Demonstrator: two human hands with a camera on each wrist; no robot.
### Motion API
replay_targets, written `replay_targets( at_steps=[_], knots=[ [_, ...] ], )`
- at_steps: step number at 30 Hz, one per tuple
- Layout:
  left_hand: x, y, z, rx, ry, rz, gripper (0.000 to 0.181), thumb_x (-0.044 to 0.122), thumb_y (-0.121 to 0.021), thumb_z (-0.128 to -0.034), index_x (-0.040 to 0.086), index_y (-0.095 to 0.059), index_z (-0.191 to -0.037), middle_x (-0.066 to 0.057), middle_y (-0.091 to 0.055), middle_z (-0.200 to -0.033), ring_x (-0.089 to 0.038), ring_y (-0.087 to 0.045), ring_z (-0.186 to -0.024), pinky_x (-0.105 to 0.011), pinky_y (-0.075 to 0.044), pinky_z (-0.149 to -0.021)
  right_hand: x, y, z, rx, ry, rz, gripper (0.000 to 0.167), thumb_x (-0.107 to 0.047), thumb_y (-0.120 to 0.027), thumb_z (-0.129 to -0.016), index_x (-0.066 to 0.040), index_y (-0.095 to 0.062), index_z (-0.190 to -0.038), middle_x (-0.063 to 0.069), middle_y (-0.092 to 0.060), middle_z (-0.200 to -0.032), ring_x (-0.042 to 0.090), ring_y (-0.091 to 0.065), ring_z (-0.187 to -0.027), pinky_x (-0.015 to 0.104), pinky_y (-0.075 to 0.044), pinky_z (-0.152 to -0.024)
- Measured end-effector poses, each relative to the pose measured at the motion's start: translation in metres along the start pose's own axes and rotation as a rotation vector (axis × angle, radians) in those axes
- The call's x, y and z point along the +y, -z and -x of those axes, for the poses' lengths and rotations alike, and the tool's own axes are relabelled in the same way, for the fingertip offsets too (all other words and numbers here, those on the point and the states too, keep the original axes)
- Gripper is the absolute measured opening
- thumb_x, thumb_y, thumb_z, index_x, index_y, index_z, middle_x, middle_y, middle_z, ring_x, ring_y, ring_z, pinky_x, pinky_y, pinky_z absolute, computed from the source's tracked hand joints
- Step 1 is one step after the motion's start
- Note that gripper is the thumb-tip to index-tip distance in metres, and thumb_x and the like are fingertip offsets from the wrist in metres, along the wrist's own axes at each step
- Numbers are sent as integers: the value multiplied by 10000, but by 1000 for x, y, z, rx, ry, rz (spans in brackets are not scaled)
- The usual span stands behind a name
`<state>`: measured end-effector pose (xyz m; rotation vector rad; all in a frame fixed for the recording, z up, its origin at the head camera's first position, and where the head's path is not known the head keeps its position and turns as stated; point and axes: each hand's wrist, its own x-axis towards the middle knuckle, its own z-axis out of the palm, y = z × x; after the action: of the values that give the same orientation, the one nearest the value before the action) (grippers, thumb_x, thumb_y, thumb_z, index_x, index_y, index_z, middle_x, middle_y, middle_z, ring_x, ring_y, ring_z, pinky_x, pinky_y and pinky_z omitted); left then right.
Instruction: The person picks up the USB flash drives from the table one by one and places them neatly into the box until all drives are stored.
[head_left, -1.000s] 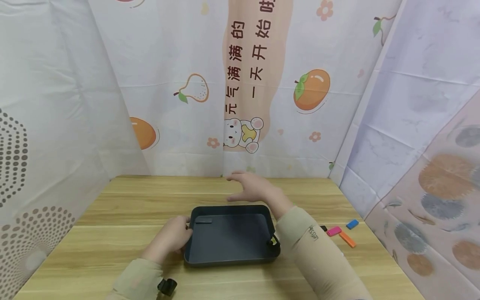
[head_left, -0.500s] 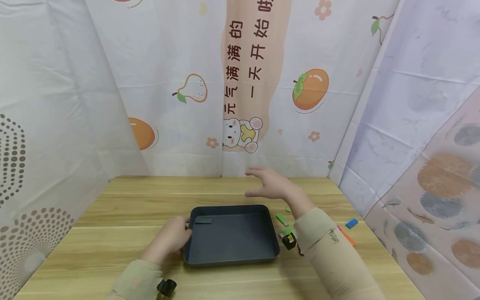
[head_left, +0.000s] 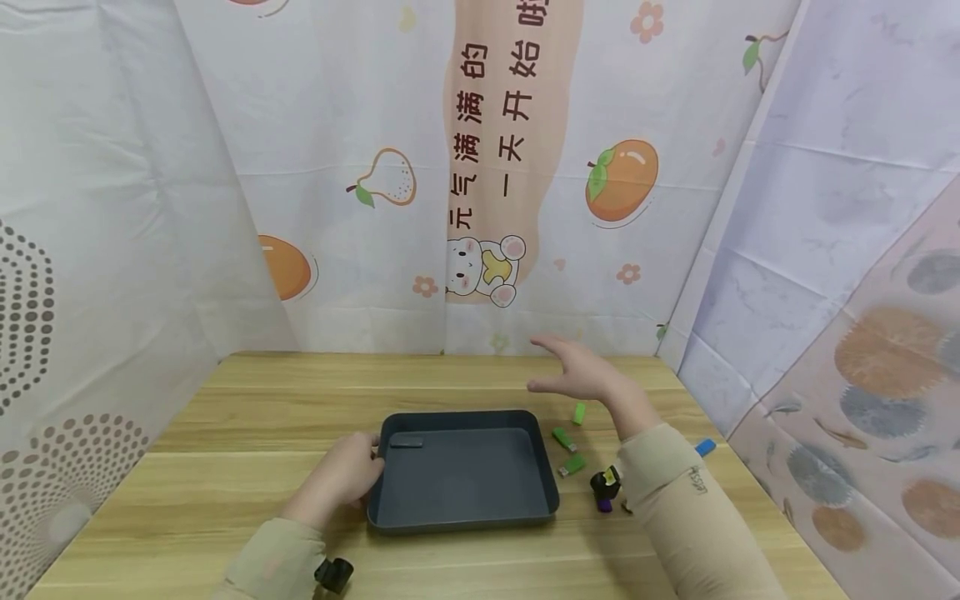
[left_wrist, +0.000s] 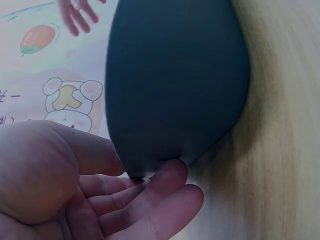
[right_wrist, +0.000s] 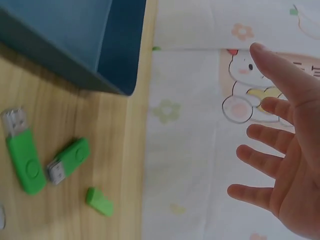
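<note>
A dark grey rectangular tray (head_left: 465,483) lies on the wooden table, with a flat grey USB stick (head_left: 407,442) in its far left corner. My left hand (head_left: 348,471) grips the tray's left side; in the left wrist view its fingers (left_wrist: 170,180) curl against the wall. To the right of the tray, my right hand (head_left: 577,371) hovers above the table's far part, fingers spread and holding nothing. Below it lie two green USB sticks (head_left: 572,466) with metal plugs showing. A lighter green piece (right_wrist: 99,201) rests beside them.
A blue stick (head_left: 705,447) lies near the table's right edge, partly behind my right sleeve. A purple piece (head_left: 604,505) shows under the black wrist camera (head_left: 604,482). A printed curtain (head_left: 360,275) hangs behind the table.
My right hand has moved right, from behind the tray's far rim to beyond its right side. Green sticks have come into view, while the sleeve now covers the pink and orange ones. My left hand stays put.
</note>
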<state>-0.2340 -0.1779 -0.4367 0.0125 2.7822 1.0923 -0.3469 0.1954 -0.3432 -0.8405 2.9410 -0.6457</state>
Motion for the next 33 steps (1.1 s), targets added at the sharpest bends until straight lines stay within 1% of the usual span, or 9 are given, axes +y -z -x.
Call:
replay_targets(
  at_steps=[6, 13, 16, 19, 22, 27, 29, 33],
  knots=[
    [0, 0, -1, -5, 21, 7, 456, 13, -546, -965, -117, -517, -1401, -217, -679, -1049, -205, -626, -514, -330, -544, -425, 17, -1, 9, 1, -47, 0, 912, -516, -764, -866, -132, -359, -1587, 150, -355, -1604, 380, -353, -1452, 576, -313, -1156],
    [1, 0, -1, 0, 5, 4, 454, 8, -545, -955, -129, -521, -1387, -211, -679, -1034, -201, -625, -509, -327, -544, -424, 29, -1, 18, 17, -74, 22, 932, -495, -779, -858, -88, -356, -1582, 200, -381, -1576, 421, -382, -1423, 599, -325, -1141],
    [0, 0, -1, -3, 8, 3, 455, 10, -544, -956, -132, -517, -1388, -209, -678, -1030, -200, -627, -513, -324, -545, -427, 33, -1, 22, 17, -86, 26, 966, -522, -783, -844, -77, -348, -1583, 218, -385, -1568, 435, -386, -1416, 607, -327, -1136],
    [0, 0, -1, -8, 15, 7, 459, 11, -542, -958, -134, -510, -1393, -209, -677, -1031, -200, -630, -525, -325, -547, -432, 38, -2, 25, 7, -104, 26, 975, -530, -785, -838, -83, -348, -1584, 214, -389, -1568, 433, -389, -1415, 607, -330, -1134],
    [0, 0, -1, -13, 19, 9, 462, 12, -542, -961, -134, -504, -1398, -214, -675, -1038, -200, -633, -538, -323, -551, -438, 43, -4, 28, -3, -115, 25, 958, -519, -784, -844, -61, -362, -1573, 225, -402, -1556, 447, -397, -1404, 620, -334, -1125],
    [-1, 1, -2, -15, 19, 6, 464, 13, -541, -965, -130, -500, -1405, -221, -674, -1053, -202, -632, -532, -323, -551, -437, 48, -8, 33, -26, -157, 14, 1020, -614, -770, -810, -68, -369, -1572, 211, -431, -1541, 447, -426, -1384, 624, -362, -1104],
    [-1, 1, -2, -16, 21, 6, 465, 13, -541, -965, -130, -499, -1406, -218, -675, -1050, -202, -633, -530, -323, -551, -437, 49, -10, 35, -38, -179, 14, 1040, -640, -768, -795, -86, -364, -1577, 196, -431, -1546, 439, -433, -1381, 621, -368, -1101],
    [0, 1, -2, -19, 22, 9, 463, 10, -545, -965, -132, -501, -1403, -209, -676, -1034, -202, -635, -533, -322, -554, -439, 51, -15, 38, -57, -186, 27, 1006, -602, -769, -818, -53, -375, -1563, 223, -420, -1545, 460, -429, -1376, 636, -361, -1098]
  ],
)
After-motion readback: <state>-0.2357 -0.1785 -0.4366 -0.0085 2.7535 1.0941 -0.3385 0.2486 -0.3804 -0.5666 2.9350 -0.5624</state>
